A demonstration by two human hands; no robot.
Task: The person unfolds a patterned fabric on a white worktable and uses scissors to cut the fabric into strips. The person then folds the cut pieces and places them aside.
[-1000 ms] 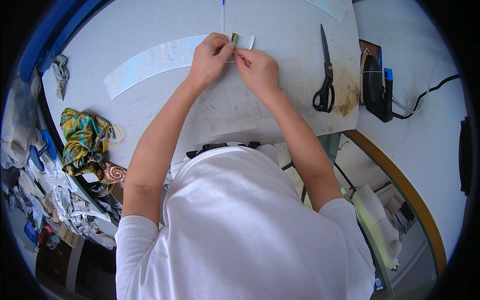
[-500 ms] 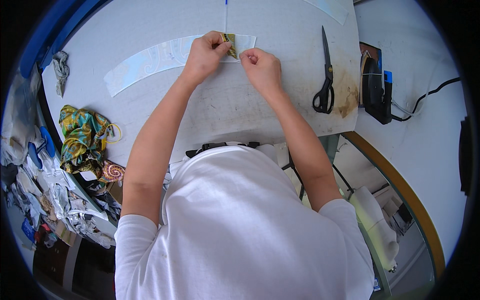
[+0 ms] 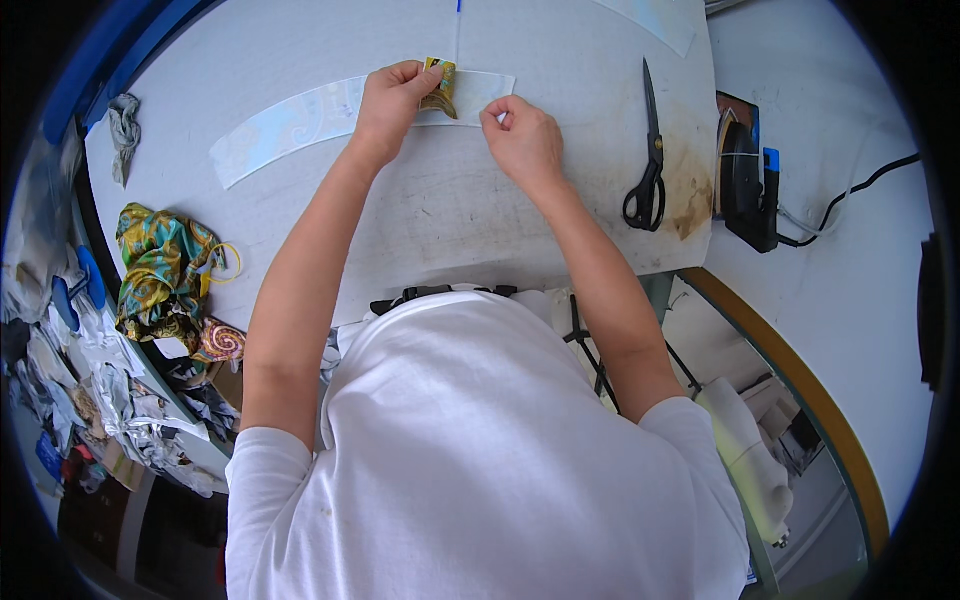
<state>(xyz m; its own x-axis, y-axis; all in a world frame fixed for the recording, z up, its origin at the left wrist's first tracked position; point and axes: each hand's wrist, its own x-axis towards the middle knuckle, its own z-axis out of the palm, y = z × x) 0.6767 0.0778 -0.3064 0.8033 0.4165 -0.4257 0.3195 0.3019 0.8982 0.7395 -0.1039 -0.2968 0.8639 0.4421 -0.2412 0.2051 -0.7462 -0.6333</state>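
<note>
Between the thumb and fingers of my left hand [image 3: 385, 112] is a small folded piece of gold patterned fabric [image 3: 440, 93]. It is held over a long curved strip [image 3: 290, 122], pale blue and white with a faint pattern, lying flat on the table. Beside the strip's right end, my right hand [image 3: 525, 140] is closed in a pinch. A small white speck shows at its fingertips, too small to name. A gap of bare strip separates the right fingers from the gold fabric.
Black-handled scissors [image 3: 650, 150] lie at right, with a corded iron [image 3: 745, 185] beyond the table edge. A thin stick with a blue end [image 3: 458, 30] lies behind the strip. Crumpled gold-and-teal fabric [image 3: 160, 270] and a grey cloth [image 3: 124, 135] are at left.
My left hand has shifted slightly left and up with the gold fabric, away from my right hand. The fabric's lower end now hangs more curved. My right hand has barely moved.
</note>
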